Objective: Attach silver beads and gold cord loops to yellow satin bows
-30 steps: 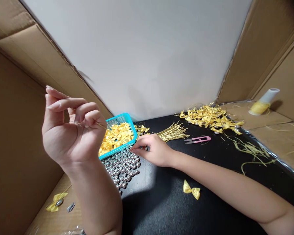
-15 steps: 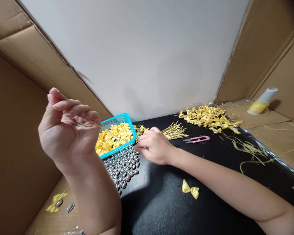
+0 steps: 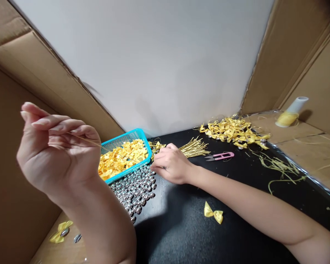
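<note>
My left hand (image 3: 62, 154) is raised at the left, palm turned toward me, its thumb and fingertips pinched together. A thin gold thread (image 3: 89, 141) runs out of its curled fingers toward my right hand (image 3: 174, 165). That right hand rests low over the black table with thumb and fingers pinched; what sits between its fingertips is hidden. Beside it lie loose silver beads (image 3: 139, 190) and a blue basket (image 3: 130, 173) of yellow ribbon bows (image 3: 123, 156). One single yellow bow (image 3: 213, 212) lies on the table below my right forearm.
Behind my right hand lies a bundle of gold cords (image 3: 195, 147), with pink thread snips (image 3: 221, 156) to its right. A pile of beaded bows (image 3: 233, 132) and a thread spool (image 3: 291, 113) stand farther back. Cardboard walls (image 3: 286, 55) enclose both sides.
My left hand has moved left and come nearer, drawing the gold thread out with it. My right hand has stayed almost in place. The view has shifted slightly.
</note>
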The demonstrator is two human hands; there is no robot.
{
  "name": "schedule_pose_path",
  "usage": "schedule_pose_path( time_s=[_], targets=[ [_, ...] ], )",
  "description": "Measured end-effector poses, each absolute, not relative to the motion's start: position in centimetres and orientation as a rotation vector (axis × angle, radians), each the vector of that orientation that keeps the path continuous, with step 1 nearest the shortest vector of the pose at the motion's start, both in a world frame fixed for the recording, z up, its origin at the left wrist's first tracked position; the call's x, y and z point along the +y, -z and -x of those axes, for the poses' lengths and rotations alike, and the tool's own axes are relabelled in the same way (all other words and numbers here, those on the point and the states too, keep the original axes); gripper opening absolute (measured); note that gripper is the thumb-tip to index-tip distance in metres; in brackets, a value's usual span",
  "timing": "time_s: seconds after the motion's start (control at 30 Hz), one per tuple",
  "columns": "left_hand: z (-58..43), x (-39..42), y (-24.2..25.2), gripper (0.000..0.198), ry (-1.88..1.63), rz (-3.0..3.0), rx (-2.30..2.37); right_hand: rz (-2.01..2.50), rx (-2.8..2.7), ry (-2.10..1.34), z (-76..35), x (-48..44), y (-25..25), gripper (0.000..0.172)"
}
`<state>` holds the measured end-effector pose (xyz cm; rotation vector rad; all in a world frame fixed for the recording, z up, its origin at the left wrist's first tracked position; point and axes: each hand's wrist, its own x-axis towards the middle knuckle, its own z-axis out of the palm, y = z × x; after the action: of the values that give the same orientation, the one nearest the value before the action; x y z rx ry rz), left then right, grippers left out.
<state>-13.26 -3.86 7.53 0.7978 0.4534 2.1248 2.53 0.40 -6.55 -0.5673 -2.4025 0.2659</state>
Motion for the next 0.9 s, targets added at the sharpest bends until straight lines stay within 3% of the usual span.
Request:
schedule_pose_path(
  time_s=[0.27,0.53,0.9],
  targets=[
    [13.7,-3.5,-7.7,0.04,-2.062,-0.709,0.471,0.563,-2.356,-0.431,-2.8,0.7,6.6,0.018],
    [15.0,-3.8,-7.4,0.041,-1.995,-0.763,0.341,0.541,-2.463,-0.419,-2.8,0.7,6.5,0.02],
    [16.6,-3.9,-6.8,0.032,-1.932,-0.838,0.269,0.566,-2.549,-0.585,-2.6,1.1,7.4,0.015]
  ],
)
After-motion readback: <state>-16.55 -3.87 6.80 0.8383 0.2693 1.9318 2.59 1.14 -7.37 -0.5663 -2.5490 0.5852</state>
